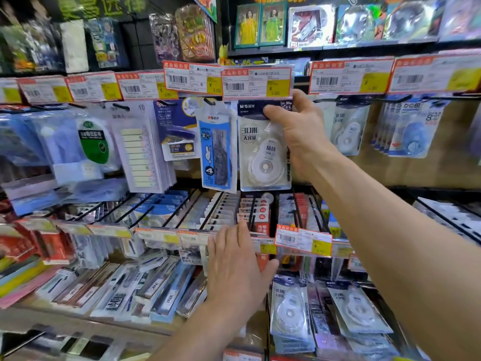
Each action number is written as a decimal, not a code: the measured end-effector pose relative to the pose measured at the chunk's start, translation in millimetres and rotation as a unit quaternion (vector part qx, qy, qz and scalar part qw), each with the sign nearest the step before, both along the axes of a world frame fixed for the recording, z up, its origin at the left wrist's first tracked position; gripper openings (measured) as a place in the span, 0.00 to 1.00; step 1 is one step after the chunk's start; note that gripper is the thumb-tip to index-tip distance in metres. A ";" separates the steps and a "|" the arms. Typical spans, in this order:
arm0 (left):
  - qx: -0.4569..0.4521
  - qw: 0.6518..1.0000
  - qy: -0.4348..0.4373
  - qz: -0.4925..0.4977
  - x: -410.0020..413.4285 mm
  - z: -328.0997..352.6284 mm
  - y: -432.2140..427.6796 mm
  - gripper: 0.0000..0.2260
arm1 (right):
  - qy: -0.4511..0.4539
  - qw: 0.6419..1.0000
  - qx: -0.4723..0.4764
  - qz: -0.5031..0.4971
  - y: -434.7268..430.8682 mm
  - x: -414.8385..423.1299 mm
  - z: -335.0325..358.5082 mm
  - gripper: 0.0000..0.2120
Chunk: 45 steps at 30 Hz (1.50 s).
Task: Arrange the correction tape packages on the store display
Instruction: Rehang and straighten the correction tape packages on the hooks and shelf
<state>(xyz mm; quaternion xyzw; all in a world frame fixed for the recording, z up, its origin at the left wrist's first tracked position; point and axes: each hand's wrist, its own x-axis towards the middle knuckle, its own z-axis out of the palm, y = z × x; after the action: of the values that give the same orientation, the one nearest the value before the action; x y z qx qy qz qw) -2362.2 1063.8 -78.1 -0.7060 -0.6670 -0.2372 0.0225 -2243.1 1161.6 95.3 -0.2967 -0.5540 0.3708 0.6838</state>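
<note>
Our right hand (296, 131) is up high at the top row of hooks. It holds a white correction tape package (263, 157) by its top right corner. The thumb lies across the dark top of the card, and the other fingers curl around behind the right edge. The package hangs straight, just under a red and yellow price tag (256, 82). A blue ruler pack (217, 149) hangs right beside it on the left, and their edges seem to touch.

Our left hand (239, 267) is lower down, in front of the next row of hooks. Its fingers are straight and a little spread, and it holds nothing. We cannot tell if it touches the tags there.

More of the same tape packs (347, 131) hang on a hook to the right of our right hand. Some more tape packs (289, 308) lie leaning on the bottom shelf, below a lower price tag (303, 241).
</note>
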 end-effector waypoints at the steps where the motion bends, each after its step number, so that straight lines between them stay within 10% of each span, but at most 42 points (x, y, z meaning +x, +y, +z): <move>1: 0.004 1.000 0.002 -0.002 -0.8 -1.4 -0.2 0.43 | 0.003 1.000 0.006 0.000 0.5 -0.8 -0.9 0.11; 45: 0.094 0.995 0.014 -0.019 -3.2 -23.8 7.0 0.40 | -0.271 0.935 0.101 -0.208 34.4 -1.5 -21.4 0.31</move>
<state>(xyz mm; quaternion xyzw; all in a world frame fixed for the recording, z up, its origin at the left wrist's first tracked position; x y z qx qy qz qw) -2365.3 1070.8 -101.9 -0.7168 -0.6276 -0.2893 0.0930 -2244.6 1196.0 73.9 -0.4239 -0.6786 0.0684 0.5960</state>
